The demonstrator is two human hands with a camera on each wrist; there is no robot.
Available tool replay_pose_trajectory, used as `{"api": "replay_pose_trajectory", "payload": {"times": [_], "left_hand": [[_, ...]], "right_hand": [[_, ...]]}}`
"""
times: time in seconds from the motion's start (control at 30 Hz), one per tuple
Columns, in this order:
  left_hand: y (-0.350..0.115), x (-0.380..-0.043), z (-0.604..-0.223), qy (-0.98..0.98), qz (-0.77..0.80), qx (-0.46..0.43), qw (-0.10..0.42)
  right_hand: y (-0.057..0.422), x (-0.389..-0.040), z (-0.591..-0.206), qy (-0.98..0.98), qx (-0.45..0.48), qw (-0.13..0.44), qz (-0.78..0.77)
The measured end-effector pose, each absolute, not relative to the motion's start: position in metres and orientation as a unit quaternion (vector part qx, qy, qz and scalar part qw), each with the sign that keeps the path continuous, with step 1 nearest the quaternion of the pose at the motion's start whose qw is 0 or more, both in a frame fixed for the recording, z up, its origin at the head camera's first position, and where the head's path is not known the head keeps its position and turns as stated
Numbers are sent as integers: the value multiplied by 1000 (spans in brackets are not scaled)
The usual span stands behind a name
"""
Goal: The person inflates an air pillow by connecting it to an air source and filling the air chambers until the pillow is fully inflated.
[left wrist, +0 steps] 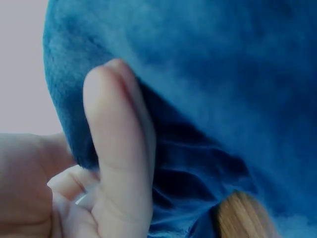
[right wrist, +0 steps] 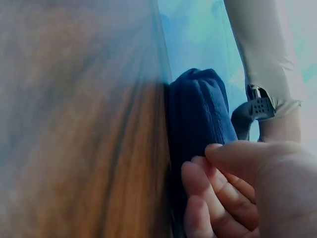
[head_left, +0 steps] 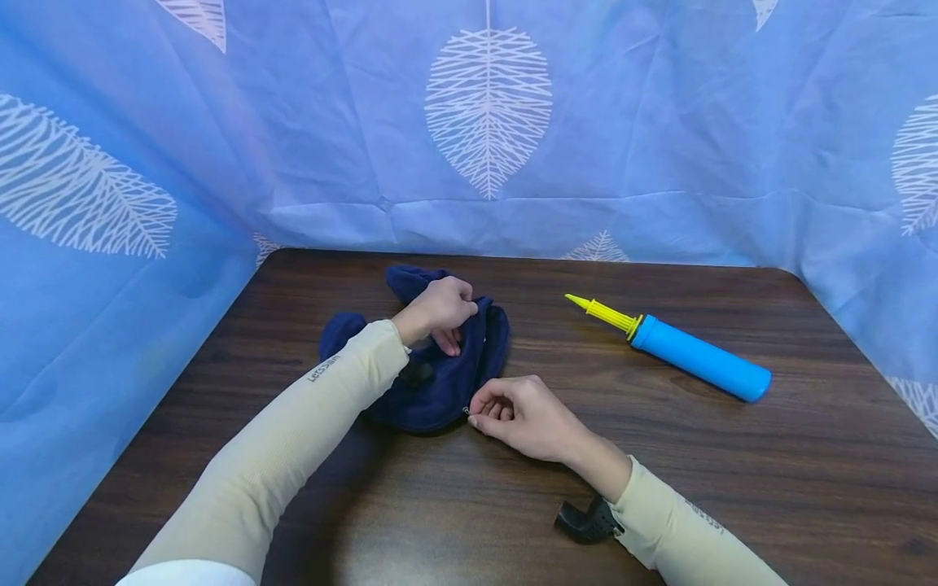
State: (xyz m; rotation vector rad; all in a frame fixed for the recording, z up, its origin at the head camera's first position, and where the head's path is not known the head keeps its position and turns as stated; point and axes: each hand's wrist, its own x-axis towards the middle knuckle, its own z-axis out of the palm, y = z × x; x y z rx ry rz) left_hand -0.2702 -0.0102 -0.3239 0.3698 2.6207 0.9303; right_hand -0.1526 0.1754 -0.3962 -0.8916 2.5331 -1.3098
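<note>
A navy plush neck pillow, limp and with two rounded ends toward the left, lies on the table. My left hand grips the fabric at its upper right, fingers against the plush in the left wrist view. Along the pillow's right side runs a zipper seam. At the lower end of that seam my right hand pinches a small metal zipper pull between thumb and index finger. The right wrist view shows the pillow's side standing up from the table, just beyond the fingertips.
A blue hand pump with a yellow nozzle lies to the right on the dark wooden table. Blue curtains with white leaf prints hang behind the table and at both sides. A black wrist camera sits under the right sleeve.
</note>
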Motion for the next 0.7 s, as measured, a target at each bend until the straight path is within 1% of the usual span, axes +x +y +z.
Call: {"api": "replay_pose_trajectory", "payload": {"times": [0.13, 0.23, 0.37, 0.47, 0.57, 0.7], "left_hand": [[-9, -271, -322, 923, 332, 107, 161], [-8, -273, -322, 925, 341, 72, 152], [-8, -277, -323, 905, 394, 13, 158], [-8, -278, -323, 893, 420, -7, 162], [-8, -278, -324, 892, 422, -5, 161], [-9, -278, -327, 906, 396, 15, 148]], "right_hand": [[171, -149, -398, 843, -294, 57, -446], [166, -145, -398, 839, -299, 47, -452], [158, -140, -397, 834, -313, 33, -454], [154, -137, -398, 830, -321, 29, -455], [152, -137, -399, 829, -327, 35, -452], [154, -140, -400, 833, -323, 59, -446]]}}
